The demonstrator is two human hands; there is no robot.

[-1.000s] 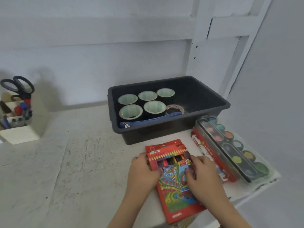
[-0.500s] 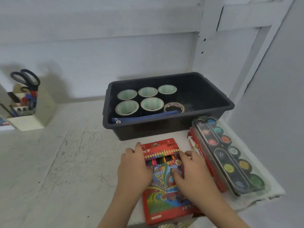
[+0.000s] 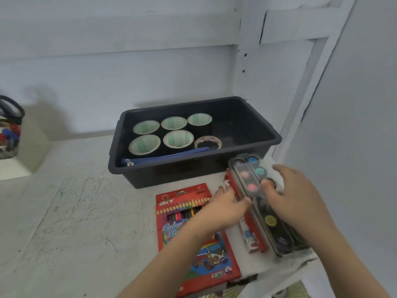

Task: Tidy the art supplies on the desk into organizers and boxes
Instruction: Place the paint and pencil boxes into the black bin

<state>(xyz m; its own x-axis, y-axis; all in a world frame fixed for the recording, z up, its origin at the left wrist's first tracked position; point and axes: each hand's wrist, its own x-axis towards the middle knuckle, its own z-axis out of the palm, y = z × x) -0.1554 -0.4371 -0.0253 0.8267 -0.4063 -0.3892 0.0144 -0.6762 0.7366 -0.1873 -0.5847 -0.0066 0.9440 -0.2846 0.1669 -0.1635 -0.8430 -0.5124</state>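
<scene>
Near the worktop's right edge, the clear-lidded plastic paint case (image 3: 269, 221) lay on a flat red cardboard box (image 3: 251, 235). The left grip (image 3: 225, 207) clasped its left rim and the right grip (image 3: 296, 196) curled over its lid. Lifting it level, leaving that box behind, seemed wisest.

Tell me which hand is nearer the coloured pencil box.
Left. The left hand is over the upper right corner of the coloured pencil box, reaching toward the paint palette; the right hand lies on that palette, off to the box's right.
</scene>
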